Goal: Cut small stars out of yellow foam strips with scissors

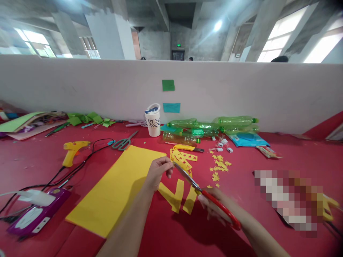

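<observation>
Over the red tabletop [166, 237], the right hand [215, 195] grasps red-handled metal scissors [217, 203]; whether the left hand [157, 173] pinches anything is unclear. Small yellow stars [220, 164] lie cut; plain yellow strips [178, 196] seemingly remain.

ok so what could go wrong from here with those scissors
The metal blades of the red-handled scissors reach right up to the left hand, so a slip might nip a finger. The small yellow star-shaped cut-outs lie scattered beyond the right hand, and a careless sweep could knock some astray.
</observation>
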Action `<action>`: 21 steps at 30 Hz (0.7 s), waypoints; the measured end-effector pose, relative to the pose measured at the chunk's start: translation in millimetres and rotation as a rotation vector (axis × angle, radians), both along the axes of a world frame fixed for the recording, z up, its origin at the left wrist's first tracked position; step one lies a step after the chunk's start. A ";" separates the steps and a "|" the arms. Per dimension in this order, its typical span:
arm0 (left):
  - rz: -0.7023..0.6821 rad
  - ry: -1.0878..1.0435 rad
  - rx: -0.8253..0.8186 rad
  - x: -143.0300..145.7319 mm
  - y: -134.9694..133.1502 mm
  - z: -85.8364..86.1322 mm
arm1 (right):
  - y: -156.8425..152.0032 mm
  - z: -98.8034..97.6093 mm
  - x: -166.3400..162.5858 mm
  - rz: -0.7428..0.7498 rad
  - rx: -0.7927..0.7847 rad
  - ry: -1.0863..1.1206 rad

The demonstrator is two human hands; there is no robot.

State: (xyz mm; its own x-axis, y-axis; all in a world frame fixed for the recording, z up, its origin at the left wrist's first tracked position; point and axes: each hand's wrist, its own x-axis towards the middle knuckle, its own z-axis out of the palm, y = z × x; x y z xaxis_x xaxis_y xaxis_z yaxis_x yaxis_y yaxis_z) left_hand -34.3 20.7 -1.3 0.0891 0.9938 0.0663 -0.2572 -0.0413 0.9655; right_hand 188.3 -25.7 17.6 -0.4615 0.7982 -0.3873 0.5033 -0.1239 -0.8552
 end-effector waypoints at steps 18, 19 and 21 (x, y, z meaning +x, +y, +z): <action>0.022 0.016 -0.004 2.9 -1.6 2.6 | 2.5 -9.3 3.4 0.007 -0.039 0.017; 0.026 0.020 0.004 2.9 -1.5 2.3 | 3.0 -10.4 3.9 0.009 -0.037 0.020; 0.029 0.031 0.022 2.8 -1.0 1.6 | 3.6 -12.5 5.0 0.013 -0.030 0.036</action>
